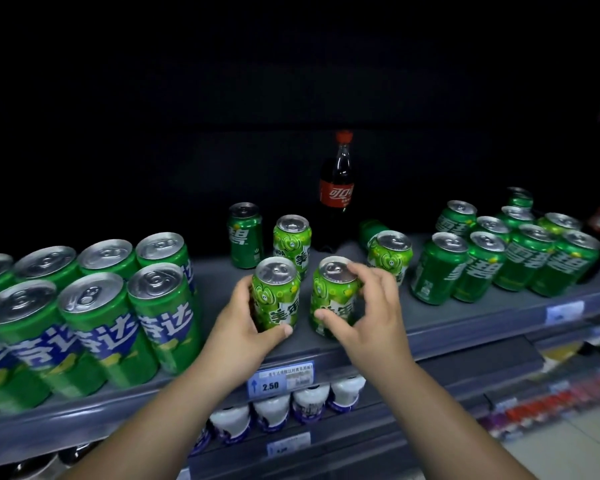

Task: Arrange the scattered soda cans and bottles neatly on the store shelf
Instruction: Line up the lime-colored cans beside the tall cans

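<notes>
Two light green apple soda cans stand side by side near the front edge of the grey shelf. My left hand grips the left can, fingers behind it and thumb across its front. My right hand grips the right can, fingers over its rim and thumb low on its front. Two more light green cans stand behind them. A dark green can stands at the back, and another dark green can lies on its side. A cola bottle stands upright further back.
Tall green cans with blue bands stand in rows on the left. Several dark green cans are grouped on the right. A price tag reading 2.50 hangs on the shelf edge. White-capped bottles fill the shelf below.
</notes>
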{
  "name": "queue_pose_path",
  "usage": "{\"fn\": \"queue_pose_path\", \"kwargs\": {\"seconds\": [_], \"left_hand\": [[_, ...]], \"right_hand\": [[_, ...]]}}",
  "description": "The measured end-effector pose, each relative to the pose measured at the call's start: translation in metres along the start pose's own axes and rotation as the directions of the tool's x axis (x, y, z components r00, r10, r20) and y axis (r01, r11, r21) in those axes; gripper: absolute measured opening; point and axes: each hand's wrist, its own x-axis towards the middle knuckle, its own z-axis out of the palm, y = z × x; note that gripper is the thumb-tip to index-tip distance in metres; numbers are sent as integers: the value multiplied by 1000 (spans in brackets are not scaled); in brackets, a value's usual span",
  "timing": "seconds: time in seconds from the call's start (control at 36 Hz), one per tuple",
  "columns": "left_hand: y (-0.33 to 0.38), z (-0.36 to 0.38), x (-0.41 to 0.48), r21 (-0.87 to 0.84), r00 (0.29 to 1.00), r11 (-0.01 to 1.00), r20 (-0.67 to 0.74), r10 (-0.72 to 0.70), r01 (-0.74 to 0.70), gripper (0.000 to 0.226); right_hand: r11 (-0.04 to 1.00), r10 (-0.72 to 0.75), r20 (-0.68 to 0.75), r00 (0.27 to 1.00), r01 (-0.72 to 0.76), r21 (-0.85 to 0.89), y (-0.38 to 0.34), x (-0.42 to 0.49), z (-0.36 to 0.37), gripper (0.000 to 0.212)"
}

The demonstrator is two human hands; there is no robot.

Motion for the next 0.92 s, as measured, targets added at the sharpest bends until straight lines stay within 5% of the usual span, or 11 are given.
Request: {"fn": "queue_pose_path", "kwargs": {"seconds": [0.11,0.22,0.64,0.92], "left_hand": [[-2,-2,1,7,1000,1000,11,-1,1,74],[-3,-6,3,-48,998,999,63,-4,7,74],[-4,-5,0,-45,992,997,112,-51,56,79],[6,-7,-8,130,990,989,113,-85,70,80]], "right_hand": [[975,152,233,961,-184,127,8,4,-5,107],[963,157,376,913,-226,145,12,10,-13,83],[896,144,503,852,-328,300,31,24,-23,74],[921,6,656,755,-261,291,39,38,-32,64]]}}
